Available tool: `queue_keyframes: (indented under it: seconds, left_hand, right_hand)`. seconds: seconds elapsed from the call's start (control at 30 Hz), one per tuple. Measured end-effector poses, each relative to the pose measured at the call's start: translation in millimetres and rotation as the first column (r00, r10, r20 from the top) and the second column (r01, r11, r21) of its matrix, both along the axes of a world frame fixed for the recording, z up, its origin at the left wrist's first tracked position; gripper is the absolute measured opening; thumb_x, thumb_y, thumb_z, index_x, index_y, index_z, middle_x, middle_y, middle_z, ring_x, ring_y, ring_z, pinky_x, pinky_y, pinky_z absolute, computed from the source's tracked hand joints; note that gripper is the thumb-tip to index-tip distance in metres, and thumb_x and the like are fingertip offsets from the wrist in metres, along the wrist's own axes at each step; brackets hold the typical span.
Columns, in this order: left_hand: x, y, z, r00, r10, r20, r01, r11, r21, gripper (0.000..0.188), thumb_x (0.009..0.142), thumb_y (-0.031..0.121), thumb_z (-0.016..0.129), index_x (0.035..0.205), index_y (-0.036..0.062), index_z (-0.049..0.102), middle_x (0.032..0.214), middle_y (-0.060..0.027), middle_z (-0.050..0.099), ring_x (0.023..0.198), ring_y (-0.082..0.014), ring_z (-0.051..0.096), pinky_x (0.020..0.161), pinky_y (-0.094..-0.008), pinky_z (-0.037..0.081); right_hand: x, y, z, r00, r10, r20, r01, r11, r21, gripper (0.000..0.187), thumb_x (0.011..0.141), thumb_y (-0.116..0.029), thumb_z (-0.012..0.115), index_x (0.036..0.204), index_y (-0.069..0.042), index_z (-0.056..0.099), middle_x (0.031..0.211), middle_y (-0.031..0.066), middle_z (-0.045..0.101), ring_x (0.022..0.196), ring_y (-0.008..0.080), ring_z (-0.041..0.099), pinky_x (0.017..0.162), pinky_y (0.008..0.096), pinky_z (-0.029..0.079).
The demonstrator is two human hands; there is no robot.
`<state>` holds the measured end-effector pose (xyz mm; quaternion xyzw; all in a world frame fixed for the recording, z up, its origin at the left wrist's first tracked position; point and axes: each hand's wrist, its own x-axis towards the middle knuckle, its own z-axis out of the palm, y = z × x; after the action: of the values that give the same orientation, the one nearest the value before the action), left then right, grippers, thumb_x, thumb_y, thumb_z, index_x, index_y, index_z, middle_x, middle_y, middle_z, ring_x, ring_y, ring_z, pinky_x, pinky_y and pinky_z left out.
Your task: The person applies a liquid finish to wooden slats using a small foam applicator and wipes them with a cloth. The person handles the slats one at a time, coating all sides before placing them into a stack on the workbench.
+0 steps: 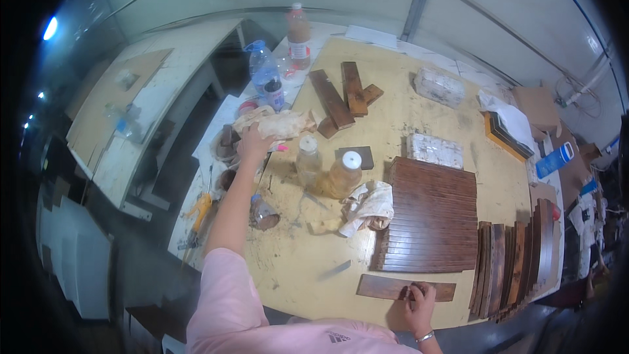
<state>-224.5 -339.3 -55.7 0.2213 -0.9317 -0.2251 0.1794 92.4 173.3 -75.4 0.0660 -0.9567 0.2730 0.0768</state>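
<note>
My left arm stretches out to the far left, and my left hand [254,143] is at a crumpled cream rag [285,124]. Its fingers are too small and blurred to show whether they grip the cloth. Close to me, my right hand [419,303] is closed with its fingertips on a small dark thing, resting over a brown wooden strip [380,286] that lies flat. What that dark thing is, I cannot make out. Just beyond the strip lies a neat block of dark brown wooden strips [432,216] side by side, with a stained white rag [370,210] at its left edge.
Two bottles with white caps, one clear [308,160] and one amber [345,174], stand mid-table. A cut plastic cup [265,213] is near my left forearm. More strips [511,262] stand at right; loose boards [333,99] and wrapped white blocks [435,151] lie farther back.
</note>
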Motion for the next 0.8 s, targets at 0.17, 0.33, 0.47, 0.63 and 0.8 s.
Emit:
queue_keyframes:
  seconds: [0.17, 0.33, 0.47, 0.63, 0.8]
  left_hand:
    - [-30, -16, -12, 0.978, -0.016, 0.209, 0.052, 0.985, -0.167, 0.036, 0.081, 0.032, 0.074, 0.107, 0.0073, 0.068, 0.120, -0.0160, 0.058, 0.104, -0.0376, 0.064, 0.083, -0.0488, 0.054]
    - [-27, -32, -8, 0.964, -0.042, -0.264, 0.043, 0.999, -0.001, 0.017, 0.081, 0.016, 0.070, 0.090, 0.0016, 0.070, 0.088, -0.0183, 0.065, 0.085, -0.0328, 0.067, 0.074, -0.0414, 0.053]
    - [56, -12, 72, 0.879, -0.192, -0.437, 0.271, 0.954, 0.126, 0.016, 0.075, -0.001, 0.069, 0.091, -0.0016, 0.069, 0.088, -0.0189, 0.067, 0.077, -0.0259, 0.065, 0.068, -0.0330, 0.051]
    - [178, 90, 117, 0.597, -0.556, -0.579, 0.769, 0.602, 0.214, 0.014, 0.068, -0.006, 0.067, 0.080, 0.0003, 0.064, 0.083, -0.0102, 0.061, 0.077, -0.0266, 0.061, 0.067, -0.0358, 0.048]
    - [249, 178, 72, 0.671, -0.580, -0.461, 0.740, 0.563, 0.369, 0.010, 0.070, 0.000, 0.066, 0.078, 0.0023, 0.063, 0.088, -0.0091, 0.063, 0.086, -0.0281, 0.061, 0.069, -0.0399, 0.049]
  right_hand:
    - [12, -55, 22, 0.997, 0.040, 0.062, -0.034, 0.995, -0.095, 0.028, 0.071, 0.001, 0.065, 0.099, -0.006, 0.066, 0.106, 0.0146, 0.062, 0.097, 0.0360, 0.058, 0.083, 0.0444, 0.049]
    - [-3, -88, 29, 0.981, 0.094, 0.171, -0.057, 0.975, -0.214, 0.024, 0.075, -0.001, 0.066, 0.098, -0.006, 0.069, 0.102, 0.0129, 0.065, 0.090, 0.0346, 0.063, 0.079, 0.0413, 0.053]
    - [-50, -113, 46, 0.956, 0.235, 0.178, -0.172, 0.935, -0.310, 0.026, 0.079, -0.001, 0.068, 0.106, -0.003, 0.068, 0.104, 0.0144, 0.065, 0.092, 0.0282, 0.066, 0.080, 0.0376, 0.054]
    - [-100, -166, 86, 0.870, 0.443, 0.218, 0.095, 0.282, -0.955, 0.057, 0.093, -0.028, 0.066, 0.142, -0.011, 0.043, 0.145, 0.0116, 0.045, 0.126, 0.0255, 0.052, 0.102, 0.0446, 0.047]
    - [-90, -186, 93, 0.707, 0.586, 0.397, 0.344, 0.205, -0.916, 0.046, 0.103, -0.042, 0.045, 0.130, -0.006, 0.050, 0.118, 0.0049, 0.059, 0.106, 0.0162, 0.058, 0.084, 0.0322, 0.051]
